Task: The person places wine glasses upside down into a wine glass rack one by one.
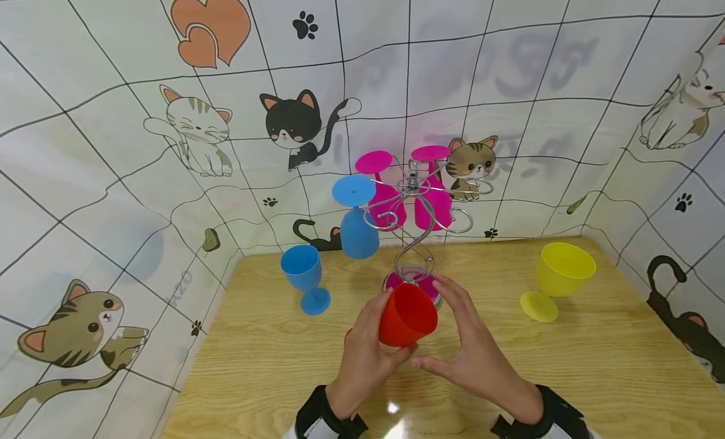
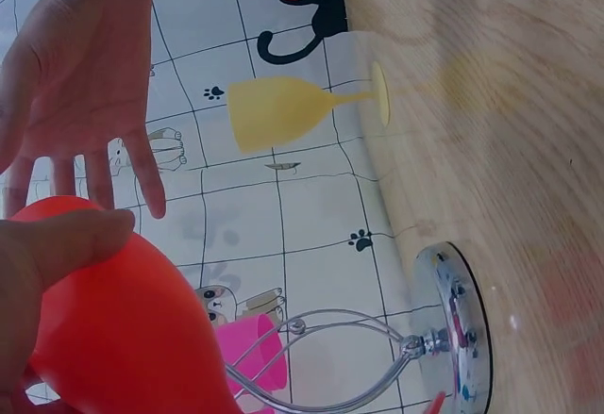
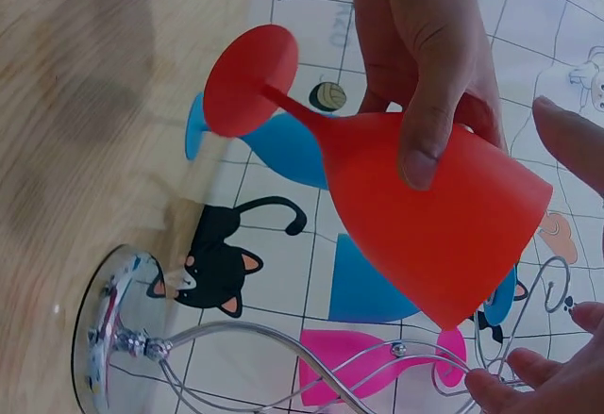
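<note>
A red plastic goblet (image 1: 409,316) is held in my left hand (image 1: 365,354), its bowl tilted with the mouth up and to the right. In the right wrist view the left thumb lies along the bowl of the goblet (image 3: 434,207), and its stem and round foot stick out toward the table. My right hand (image 1: 481,357) is spread beside the goblet, fingers apart and holding nothing. Just behind both hands stands a silver wire glass rack (image 1: 416,238). Two pink goblets (image 1: 433,203) and a blue goblet (image 1: 359,231) hang upside down from it.
Upright on the wooden table (image 1: 255,376), another blue goblet (image 1: 302,269) stands left of the rack. A yellow goblet (image 1: 565,269) stands at the right. Behind the table is a white gridded cloth (image 1: 374,80) with cat prints.
</note>
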The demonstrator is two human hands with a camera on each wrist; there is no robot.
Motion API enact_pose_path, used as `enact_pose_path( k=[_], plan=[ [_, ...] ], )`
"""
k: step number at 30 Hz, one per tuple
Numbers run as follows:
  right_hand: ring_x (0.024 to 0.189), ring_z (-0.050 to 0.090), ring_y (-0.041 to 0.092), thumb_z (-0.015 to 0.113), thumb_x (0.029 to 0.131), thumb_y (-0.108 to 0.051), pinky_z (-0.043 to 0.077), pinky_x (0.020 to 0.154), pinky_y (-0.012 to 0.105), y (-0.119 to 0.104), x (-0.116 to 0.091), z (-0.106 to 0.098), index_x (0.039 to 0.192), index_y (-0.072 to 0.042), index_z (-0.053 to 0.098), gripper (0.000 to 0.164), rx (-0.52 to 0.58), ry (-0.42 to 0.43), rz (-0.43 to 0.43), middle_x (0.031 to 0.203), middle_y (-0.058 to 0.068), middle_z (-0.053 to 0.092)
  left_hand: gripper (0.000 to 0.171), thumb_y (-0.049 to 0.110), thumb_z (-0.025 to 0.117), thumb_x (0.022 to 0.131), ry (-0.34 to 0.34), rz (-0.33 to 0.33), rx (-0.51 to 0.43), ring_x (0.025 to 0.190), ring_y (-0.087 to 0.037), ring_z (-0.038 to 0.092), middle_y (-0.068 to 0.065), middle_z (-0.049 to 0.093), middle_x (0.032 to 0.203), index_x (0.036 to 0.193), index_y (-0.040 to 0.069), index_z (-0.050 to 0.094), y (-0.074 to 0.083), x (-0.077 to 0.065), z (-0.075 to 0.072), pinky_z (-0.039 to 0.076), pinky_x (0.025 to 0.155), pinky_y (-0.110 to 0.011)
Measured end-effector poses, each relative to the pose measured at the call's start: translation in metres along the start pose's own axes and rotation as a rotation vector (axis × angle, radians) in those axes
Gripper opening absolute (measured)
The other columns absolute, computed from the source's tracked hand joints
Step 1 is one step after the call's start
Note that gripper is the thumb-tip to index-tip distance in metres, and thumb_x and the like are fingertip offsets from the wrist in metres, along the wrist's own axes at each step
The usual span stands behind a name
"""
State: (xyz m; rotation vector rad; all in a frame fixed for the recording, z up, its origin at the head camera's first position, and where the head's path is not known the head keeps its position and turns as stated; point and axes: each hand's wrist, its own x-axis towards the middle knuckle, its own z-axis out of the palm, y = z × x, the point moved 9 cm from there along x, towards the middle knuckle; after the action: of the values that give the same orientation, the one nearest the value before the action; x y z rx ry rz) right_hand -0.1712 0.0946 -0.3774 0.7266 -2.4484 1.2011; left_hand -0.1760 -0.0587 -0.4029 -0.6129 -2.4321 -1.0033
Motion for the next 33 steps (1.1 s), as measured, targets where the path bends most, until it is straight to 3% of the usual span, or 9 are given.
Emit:
enact_pose_path(
  k=[9, 21, 30, 33],
  plan=[
    [0.138, 0.040, 0.032, 0.093, 0.060, -0.041, 0.054, 0.091, 0.057, -0.003, 0.004, -0.001, 0.154, -0.024, 0.028, 0.115, -0.114, -0.027, -0.076, 0.158, 0.006, 0.031, 0.100, 0.027, 0.092, 0.066, -0.014, 0.032, 0.209, 0.126, -0.024, 0.053, -0.005, 0.049, 0.144, 0.149, 0.026, 0.036, 0.006, 0.002, 0.001, 0.059, 0.089, -0.039],
    [0.138, 0.037, 0.029, 0.094, 0.056, -0.046, 0.049, 0.097, 0.061, -0.004, 0.009, 0.003, 0.153, -0.023, 0.031, 0.118, -0.240, -0.092, -0.114, 0.155, 0.008, 0.035, 0.094, 0.031, 0.090, 0.067, -0.063, 0.191, 0.517, 0.131, -0.028, 0.045, -0.005, 0.047, 0.145, 0.147, 0.032, 0.040, 0.019, -0.001, 0.007, 0.051, 0.097, -0.045],
    [0.136, 0.043, 0.033, 0.091, 0.059, -0.051, 0.033, 0.114, 0.060, -0.003, 0.012, 0.014, 0.145, -0.011, 0.044, 0.106, -0.357, -0.178, -0.111, 0.147, 0.009, 0.046, 0.097, 0.032, 0.090, 0.068, -0.106, 0.291, 0.591, 0.132, -0.028, 0.043, -0.007, 0.044, 0.148, 0.149, 0.038, 0.037, 0.031, -0.006, 0.017, 0.048, 0.098, -0.045],
    [0.134, 0.046, 0.033, 0.090, 0.060, -0.051, 0.035, 0.113, 0.058, 0.000, 0.010, 0.019, 0.143, -0.010, 0.046, 0.102, -0.396, -0.210, -0.096, 0.146, 0.009, 0.048, 0.094, 0.034, 0.090, 0.067, -0.125, 0.303, 0.601, 0.133, -0.028, 0.042, -0.007, 0.044, 0.147, 0.147, 0.039, 0.040, 0.034, -0.009, 0.020, 0.048, 0.098, -0.046]
  ],
)
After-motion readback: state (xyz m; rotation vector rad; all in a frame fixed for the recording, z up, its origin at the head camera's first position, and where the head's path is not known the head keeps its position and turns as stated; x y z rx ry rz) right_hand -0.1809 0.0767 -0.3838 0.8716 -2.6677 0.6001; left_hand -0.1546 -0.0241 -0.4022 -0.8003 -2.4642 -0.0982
